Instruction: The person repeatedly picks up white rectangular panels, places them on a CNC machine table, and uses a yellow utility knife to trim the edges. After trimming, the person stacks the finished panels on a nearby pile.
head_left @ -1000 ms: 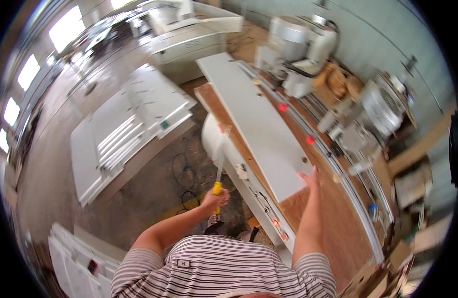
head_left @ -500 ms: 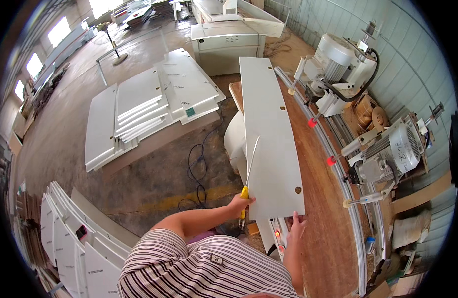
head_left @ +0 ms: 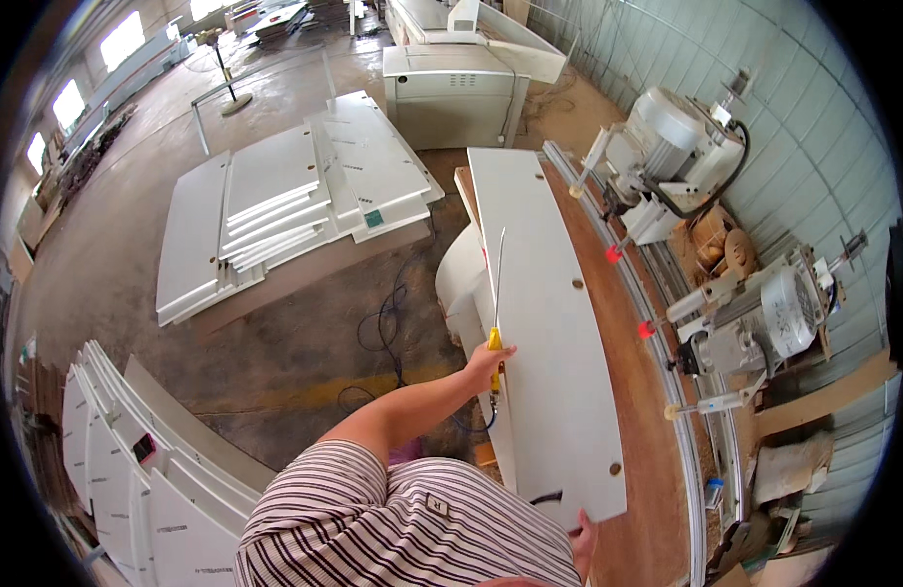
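A yellow air blow gun point(head_left: 495, 340) with a long thin metal nozzle is gripped in my left hand point(head_left: 484, 367). Its nozzle points away from me along the left edge of a long white panel point(head_left: 554, 323), and a dark blue hose hangs from its rear end. The panel lies lengthwise on the brown wooden bench point(head_left: 657, 499) and has several round, brass-coloured holes near its right edge. At the panel's near end, my right hand point(head_left: 584, 538) holds the edge by its corner; part of that hand is out of sight beneath it.
Two drilling units with motors point(head_left: 786, 311) stand along a metal rail point(head_left: 688, 450) on the right. White panels point(head_left: 270, 176) lie stacked on the floor at left, and curved ones point(head_left: 182, 519) stand near my left side. A large white machine point(head_left: 451, 103) is beyond the bench.
The white panel has slid toward me, with my right hand at its near corner. My left hand has moved forward with the air blow gun.
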`<state>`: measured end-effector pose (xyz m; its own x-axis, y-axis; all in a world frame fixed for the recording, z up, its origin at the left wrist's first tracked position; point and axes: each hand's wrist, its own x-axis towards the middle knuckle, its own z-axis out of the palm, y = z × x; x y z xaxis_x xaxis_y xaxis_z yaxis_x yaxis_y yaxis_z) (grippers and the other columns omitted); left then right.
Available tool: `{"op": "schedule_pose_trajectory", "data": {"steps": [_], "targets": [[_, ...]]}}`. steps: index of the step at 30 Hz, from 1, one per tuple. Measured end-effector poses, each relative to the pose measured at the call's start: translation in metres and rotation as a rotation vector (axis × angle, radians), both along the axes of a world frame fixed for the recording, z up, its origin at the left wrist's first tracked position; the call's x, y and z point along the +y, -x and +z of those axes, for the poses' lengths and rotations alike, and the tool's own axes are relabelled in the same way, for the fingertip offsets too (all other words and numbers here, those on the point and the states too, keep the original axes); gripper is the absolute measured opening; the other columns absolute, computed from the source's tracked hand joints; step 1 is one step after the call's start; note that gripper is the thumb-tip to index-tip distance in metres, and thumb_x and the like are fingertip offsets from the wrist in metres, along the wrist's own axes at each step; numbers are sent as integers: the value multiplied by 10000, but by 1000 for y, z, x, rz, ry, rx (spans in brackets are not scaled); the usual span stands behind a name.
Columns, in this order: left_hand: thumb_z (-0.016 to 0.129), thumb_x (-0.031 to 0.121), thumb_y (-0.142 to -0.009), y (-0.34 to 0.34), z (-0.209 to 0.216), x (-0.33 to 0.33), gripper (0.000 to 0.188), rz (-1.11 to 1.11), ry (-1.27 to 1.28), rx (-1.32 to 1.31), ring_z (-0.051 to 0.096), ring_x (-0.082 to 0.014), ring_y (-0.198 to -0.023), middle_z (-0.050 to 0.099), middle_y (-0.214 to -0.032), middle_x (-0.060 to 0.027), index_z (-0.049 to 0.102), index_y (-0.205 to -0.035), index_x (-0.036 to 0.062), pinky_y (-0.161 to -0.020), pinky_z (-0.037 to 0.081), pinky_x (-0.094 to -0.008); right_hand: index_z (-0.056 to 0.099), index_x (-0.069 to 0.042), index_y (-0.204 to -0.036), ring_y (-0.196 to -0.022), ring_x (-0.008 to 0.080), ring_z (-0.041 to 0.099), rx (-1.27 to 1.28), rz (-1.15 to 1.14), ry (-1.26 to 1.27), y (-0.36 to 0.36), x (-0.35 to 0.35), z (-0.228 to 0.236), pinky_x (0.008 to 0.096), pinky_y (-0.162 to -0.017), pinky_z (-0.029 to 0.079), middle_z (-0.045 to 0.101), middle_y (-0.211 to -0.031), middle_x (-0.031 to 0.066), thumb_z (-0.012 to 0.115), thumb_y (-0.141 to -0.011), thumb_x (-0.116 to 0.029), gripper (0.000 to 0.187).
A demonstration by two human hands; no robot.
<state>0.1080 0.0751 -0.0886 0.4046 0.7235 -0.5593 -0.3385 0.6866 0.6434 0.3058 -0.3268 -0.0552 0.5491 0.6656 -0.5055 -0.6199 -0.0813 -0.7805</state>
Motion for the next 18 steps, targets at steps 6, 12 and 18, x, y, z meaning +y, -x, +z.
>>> {"op": "schedule_pose_trajectory", "data": {"steps": [6, 12, 18], "targets": [[735, 58, -746, 16, -39, 41, 206, -131, -140, 209, 512, -125, -620, 544, -700, -15, 530, -767, 60, -566, 442, -305, 463, 23, -1255, -1102, 253, 514, -275, -154, 237, 56, 44, 53, 389, -943, 416, 549, -1189, 108, 606, -836, -160, 479], [716, 22, -762, 104, -7, 41, 211, -137, -27, 128, 553, -131, -696, 572, -794, -24, 550, -891, 43, -618, 478, -281, 460, 28, -1263, -1105, 247, 509, -466, -269, 338, 124, 121, 97, 384, -944, 411, 548, -1196, 110, 585, -864, -205, 479], [691, 10, -781, 204, 20, 99, 200, 2, 105, 187, 556, -146, -682, 578, -786, -37, 548, -919, 35, -602, 480, -292, 457, 34, -1272, -1108, 241, 505, -572, -233, 272, 170, 214, 126, 379, -944, 407, 548, -1202, 111, 563, -892, -251, 486]]}}
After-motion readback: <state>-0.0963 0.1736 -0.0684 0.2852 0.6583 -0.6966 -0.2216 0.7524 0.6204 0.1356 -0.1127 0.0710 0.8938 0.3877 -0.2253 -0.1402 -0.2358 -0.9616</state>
